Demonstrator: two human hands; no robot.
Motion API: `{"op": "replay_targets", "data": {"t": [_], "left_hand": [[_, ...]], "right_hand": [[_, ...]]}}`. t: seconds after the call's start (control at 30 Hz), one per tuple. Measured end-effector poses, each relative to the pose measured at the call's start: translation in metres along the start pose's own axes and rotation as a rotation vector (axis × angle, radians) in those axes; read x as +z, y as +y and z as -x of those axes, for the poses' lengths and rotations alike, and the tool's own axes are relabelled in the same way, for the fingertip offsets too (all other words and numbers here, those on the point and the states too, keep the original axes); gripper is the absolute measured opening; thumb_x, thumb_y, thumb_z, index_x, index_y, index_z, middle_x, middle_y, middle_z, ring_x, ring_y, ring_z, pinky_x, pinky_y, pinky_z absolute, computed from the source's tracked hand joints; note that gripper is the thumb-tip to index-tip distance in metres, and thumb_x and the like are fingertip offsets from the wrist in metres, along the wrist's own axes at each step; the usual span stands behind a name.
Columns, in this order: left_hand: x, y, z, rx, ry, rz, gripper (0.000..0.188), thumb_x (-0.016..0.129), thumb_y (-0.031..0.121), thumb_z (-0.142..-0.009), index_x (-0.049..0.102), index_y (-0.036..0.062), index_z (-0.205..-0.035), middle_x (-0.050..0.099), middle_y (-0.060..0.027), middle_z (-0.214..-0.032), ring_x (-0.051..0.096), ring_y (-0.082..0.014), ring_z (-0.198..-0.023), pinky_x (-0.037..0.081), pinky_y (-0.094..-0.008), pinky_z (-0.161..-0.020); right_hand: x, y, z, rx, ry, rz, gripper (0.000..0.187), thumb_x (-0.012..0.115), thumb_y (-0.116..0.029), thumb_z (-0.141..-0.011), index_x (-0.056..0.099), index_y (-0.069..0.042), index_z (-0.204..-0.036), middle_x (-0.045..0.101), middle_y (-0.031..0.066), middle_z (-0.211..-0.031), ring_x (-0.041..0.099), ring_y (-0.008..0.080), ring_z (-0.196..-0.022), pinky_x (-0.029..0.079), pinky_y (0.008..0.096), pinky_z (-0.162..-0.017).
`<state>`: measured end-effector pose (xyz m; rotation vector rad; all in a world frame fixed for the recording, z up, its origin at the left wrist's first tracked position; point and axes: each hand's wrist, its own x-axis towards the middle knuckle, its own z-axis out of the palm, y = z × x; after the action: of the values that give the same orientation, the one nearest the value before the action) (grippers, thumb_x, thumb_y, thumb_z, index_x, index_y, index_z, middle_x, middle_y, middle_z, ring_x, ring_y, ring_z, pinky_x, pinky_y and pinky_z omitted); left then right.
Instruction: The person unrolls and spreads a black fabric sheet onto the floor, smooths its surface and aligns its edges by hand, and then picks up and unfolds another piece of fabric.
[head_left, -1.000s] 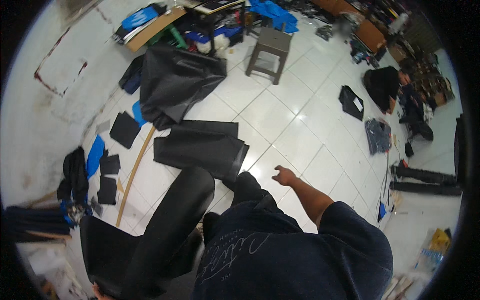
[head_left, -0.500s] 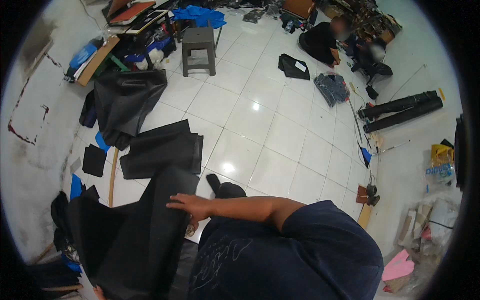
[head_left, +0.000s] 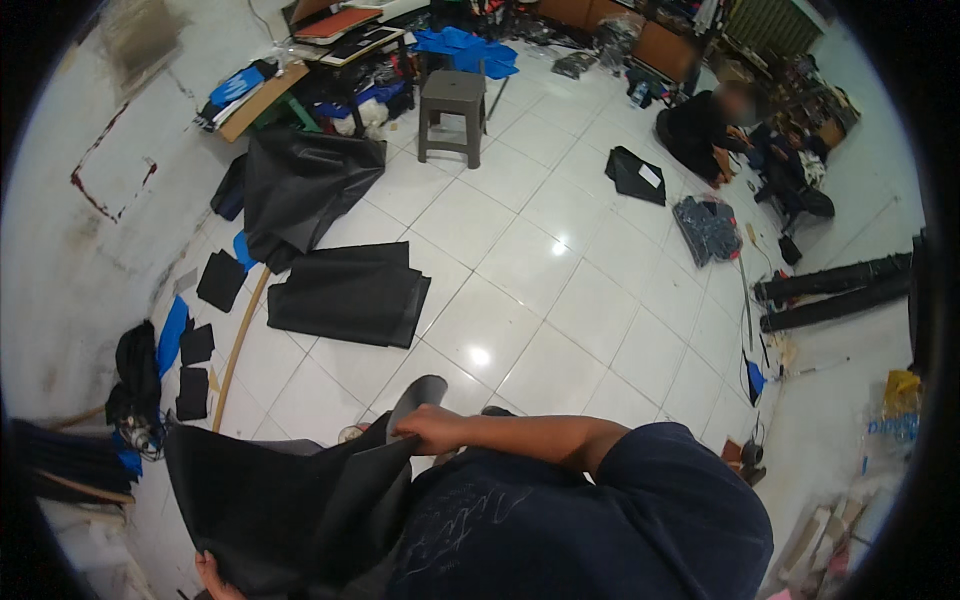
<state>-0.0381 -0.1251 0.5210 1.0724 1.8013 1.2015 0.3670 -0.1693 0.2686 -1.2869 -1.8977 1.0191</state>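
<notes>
A large sheet of black fabric (head_left: 290, 500) hangs in front of my dark shirt, creased and partly lifted off the floor. My right hand (head_left: 430, 430) is closed on its right-hand upper edge, where a greyish flap curls up past the fingers. At the sheet's lower left edge, my left hand (head_left: 212, 573) grips it, fingers showing over the rim; most of that arm is out of sight. Just beyond the sheet, a folded stack of the same black fabric (head_left: 345, 295) lies on the tiles.
Another crumpled black sheet (head_left: 305, 185) lies farther off, near a grey stool (head_left: 452, 110). A wooden strip (head_left: 240, 350) and small black pieces (head_left: 193, 393) lie at the left. People sit on the floor at the far right, beside a bagged grey bundle (head_left: 706, 230). Black rolls (head_left: 835, 290) lean along the right wall.
My right hand has gone from resting flat on the sheet to gripping its edge. The sheet has been drawn toward me, uncovering the folded stack and floor pieces. The view has shifted.
</notes>
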Motion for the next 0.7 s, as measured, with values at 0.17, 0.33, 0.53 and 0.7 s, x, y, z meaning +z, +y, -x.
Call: {"op": "replay_targets", "data": {"t": [0.17, 0.33, 0.53, 0.7], "left_hand": [[0.006, -0.037, 0.072, 0.0, -0.075, -0.064, 0.044, 0.06, 0.026, -0.09, 0.055, -0.0047, -0.12, 0.058, -0.0141, -0.111, 0.054, -0.0246, -0.097, 0.045, -0.037, -0.087], [0.025, -0.054, 0.143, -0.086, -0.123, -0.046, 0.045, 0.058, 0.027, -0.09, 0.052, -0.0035, -0.123, 0.056, -0.0157, -0.115, 0.053, -0.0267, -0.1, 0.044, -0.0389, -0.09], [0.032, -0.073, 0.205, -0.165, -0.172, -0.022, 0.048, 0.056, 0.027, -0.091, 0.048, -0.0021, -0.127, 0.053, -0.0176, -0.12, 0.053, -0.0292, -0.105, 0.043, -0.0412, -0.094], [0.022, -0.093, 0.239, -0.194, -0.158, 0.033, 0.049, 0.054, 0.028, -0.091, 0.045, -0.0009, -0.131, 0.051, -0.0191, -0.124, 0.052, -0.0312, -0.109, 0.042, -0.0431, -0.097]], "right_hand": [[-0.05, -0.016, 0.073, 0.095, -0.143, -0.078, 0.03, 0.068, -0.012, -0.076, 0.059, -0.008, -0.105, 0.065, 0.0177, -0.093, 0.06, 0.0406, -0.089, 0.047, 0.0481, -0.072], [-0.079, -0.017, 0.147, 0.032, -0.186, -0.112, 0.042, 0.067, -0.019, -0.08, 0.058, -0.008, -0.119, 0.067, 0.0163, -0.102, 0.063, 0.0368, -0.094, 0.049, 0.044, -0.079], [-0.105, -0.054, 0.206, 0.216, -0.544, -0.138, 0.07, 0.066, -0.019, -0.078, 0.04, -0.007, -0.141, 0.055, 0.0232, -0.128, 0.052, 0.0395, -0.118, 0.041, 0.0439, -0.101], [-0.065, -0.056, 0.21, -0.046, -0.591, -0.351, 0.074, 0.066, -0.014, -0.072, 0.039, 0.001, -0.14, 0.051, 0.023, -0.131, 0.047, 0.0379, -0.123, 0.038, 0.0423, -0.103]]}}
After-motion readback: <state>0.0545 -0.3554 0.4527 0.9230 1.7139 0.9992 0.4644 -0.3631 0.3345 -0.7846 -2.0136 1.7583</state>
